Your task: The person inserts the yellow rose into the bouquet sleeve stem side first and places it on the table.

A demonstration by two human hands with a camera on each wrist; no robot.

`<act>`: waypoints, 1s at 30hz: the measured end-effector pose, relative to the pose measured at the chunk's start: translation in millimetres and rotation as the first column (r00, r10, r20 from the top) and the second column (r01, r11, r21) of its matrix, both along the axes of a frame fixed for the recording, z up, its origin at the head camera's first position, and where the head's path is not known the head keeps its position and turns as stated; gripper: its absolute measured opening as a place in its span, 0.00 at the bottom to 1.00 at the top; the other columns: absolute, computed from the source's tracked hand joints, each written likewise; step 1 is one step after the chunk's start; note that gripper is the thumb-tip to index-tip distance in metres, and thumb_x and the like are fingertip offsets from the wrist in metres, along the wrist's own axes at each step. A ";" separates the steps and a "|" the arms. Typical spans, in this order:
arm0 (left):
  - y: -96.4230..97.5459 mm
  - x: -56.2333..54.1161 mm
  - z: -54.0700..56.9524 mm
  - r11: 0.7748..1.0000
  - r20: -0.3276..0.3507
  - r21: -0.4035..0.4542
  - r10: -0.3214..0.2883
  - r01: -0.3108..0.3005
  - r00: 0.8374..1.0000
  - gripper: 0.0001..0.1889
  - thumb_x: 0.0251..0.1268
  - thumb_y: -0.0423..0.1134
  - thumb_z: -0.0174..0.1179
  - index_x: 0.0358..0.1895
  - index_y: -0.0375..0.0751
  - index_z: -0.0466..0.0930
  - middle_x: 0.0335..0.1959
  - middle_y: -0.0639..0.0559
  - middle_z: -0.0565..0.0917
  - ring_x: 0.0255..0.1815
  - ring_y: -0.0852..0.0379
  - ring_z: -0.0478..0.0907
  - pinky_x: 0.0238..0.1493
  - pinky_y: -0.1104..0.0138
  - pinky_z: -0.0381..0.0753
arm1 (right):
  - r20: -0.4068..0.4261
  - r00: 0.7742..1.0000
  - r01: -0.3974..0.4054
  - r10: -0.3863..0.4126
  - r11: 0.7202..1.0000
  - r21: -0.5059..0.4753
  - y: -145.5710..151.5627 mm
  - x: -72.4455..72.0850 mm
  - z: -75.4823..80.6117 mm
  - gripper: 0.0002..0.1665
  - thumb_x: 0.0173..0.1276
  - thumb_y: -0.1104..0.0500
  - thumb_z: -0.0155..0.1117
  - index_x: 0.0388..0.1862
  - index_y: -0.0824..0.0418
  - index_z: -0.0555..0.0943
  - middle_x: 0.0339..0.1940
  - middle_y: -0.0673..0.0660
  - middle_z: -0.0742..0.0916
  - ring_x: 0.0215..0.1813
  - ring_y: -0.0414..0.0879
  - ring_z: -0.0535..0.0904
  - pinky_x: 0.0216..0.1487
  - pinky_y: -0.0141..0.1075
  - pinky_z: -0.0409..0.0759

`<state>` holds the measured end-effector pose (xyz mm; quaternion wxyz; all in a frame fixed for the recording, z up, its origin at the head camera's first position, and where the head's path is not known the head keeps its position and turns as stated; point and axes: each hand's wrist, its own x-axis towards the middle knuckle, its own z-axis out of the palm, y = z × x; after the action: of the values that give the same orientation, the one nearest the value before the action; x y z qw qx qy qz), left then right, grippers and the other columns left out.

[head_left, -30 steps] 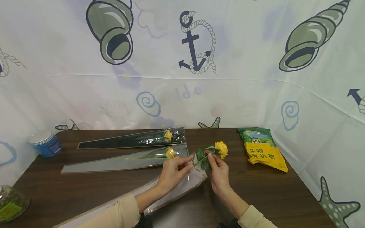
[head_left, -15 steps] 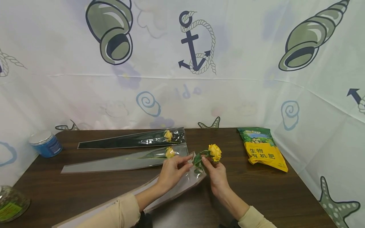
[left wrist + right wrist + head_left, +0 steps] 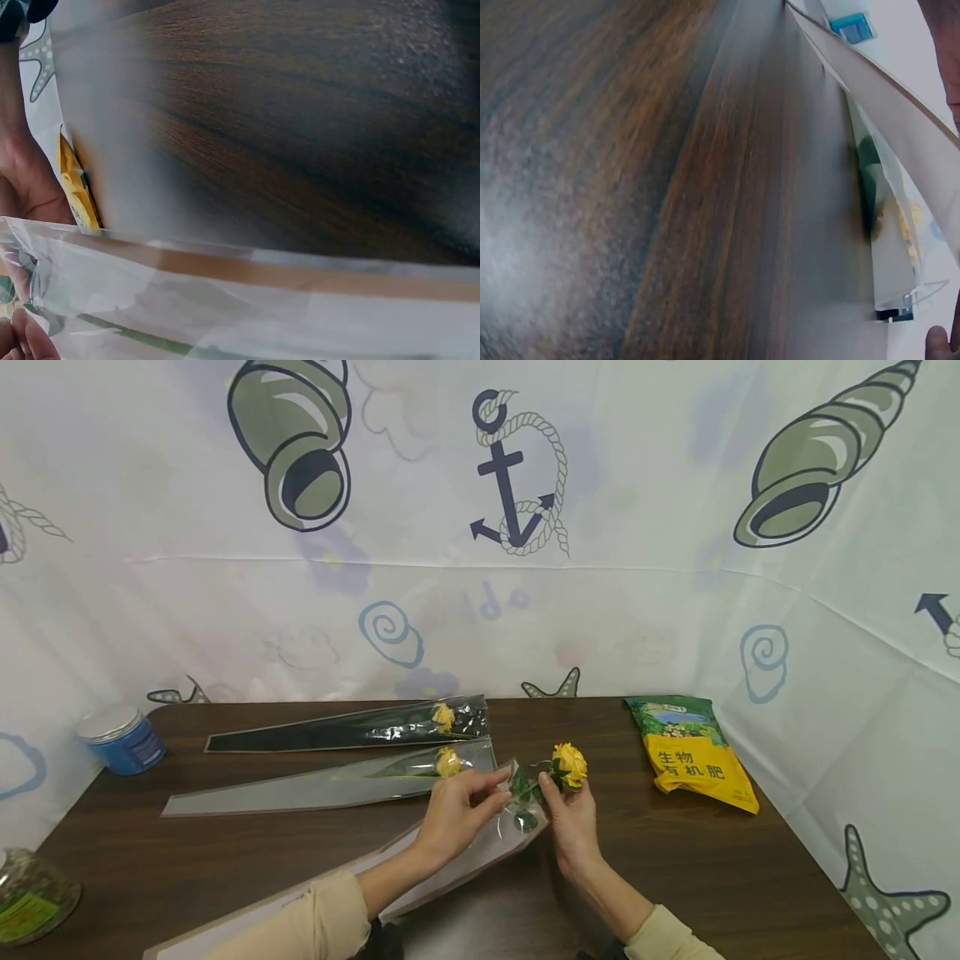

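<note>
In the head view my left hand [image 3: 457, 814] pinches the mouth of a long clear-and-white flower sleeve [image 3: 480, 852] with a brown border. My right hand [image 3: 576, 827] pinches a yellow rose [image 3: 570, 766] just under its bloom. The green leaves [image 3: 525, 820] lie at the sleeve's mouth, partly behind the film; the bloom stands outside it. Through the film in the left wrist view, the green stem [image 3: 142, 337] shows inside the sleeve. Only edges of the hands appear in the wrist views.
Behind the hands lie a black sleeve [image 3: 337, 732] and a grey sleeve [image 3: 300, 789], each with a yellow rose. A yellow-green fertilizer bag [image 3: 693, 756] is at right. A blue jar [image 3: 123, 743] and a jar with a green label [image 3: 33, 897] stand at left.
The right hand has moved the rose left and down, so its stem and leaves are farther into the sleeve. The left hand has stayed at the sleeve's mouth.
</note>
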<state>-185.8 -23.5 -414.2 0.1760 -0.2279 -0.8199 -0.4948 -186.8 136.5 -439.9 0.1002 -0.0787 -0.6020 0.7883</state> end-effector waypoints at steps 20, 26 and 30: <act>1.0 -0.7 0.4 1.000 0.011 -0.001 0.005 -0.005 1.000 0.14 0.51 0.32 0.69 0.44 0.37 0.85 0.22 0.56 0.81 0.20 0.71 0.71 0.21 0.75 0.71 | -0.065 0.996 0.069 -0.066 0.997 0.043 5.6 1.9 6.0 0.31 0.67 0.61 0.61 0.66 0.61 0.63 0.57 0.56 0.75 0.51 0.36 0.76 0.47 0.26 0.77; 2.2 -2.7 -0.3 1.000 0.003 -0.009 -0.004 0.004 1.000 0.14 0.52 0.32 0.68 0.45 0.36 0.85 0.21 0.55 0.81 0.20 0.70 0.71 0.20 0.75 0.70 | 0.013 1.000 -0.016 0.015 0.997 0.071 2.8 6.1 1.7 0.30 0.69 0.59 0.58 0.66 0.65 0.61 0.63 0.61 0.71 0.55 0.39 0.70 0.51 0.24 0.73; 1.5 -2.9 -0.9 1.000 0.042 -0.007 -0.005 0.005 0.999 0.14 0.53 0.32 0.68 0.45 0.36 0.85 0.22 0.56 0.82 0.20 0.70 0.73 0.20 0.75 0.71 | 0.033 0.999 -0.037 0.034 0.996 0.077 2.3 7.6 0.9 0.30 0.70 0.57 0.57 0.66 0.65 0.60 0.63 0.62 0.71 0.55 0.41 0.71 0.51 0.25 0.74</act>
<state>-188.7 -22.0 -415.0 0.1567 -0.2202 -0.8247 -0.4968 -179.3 138.9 -439.0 0.0796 -0.0765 -0.6348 0.7647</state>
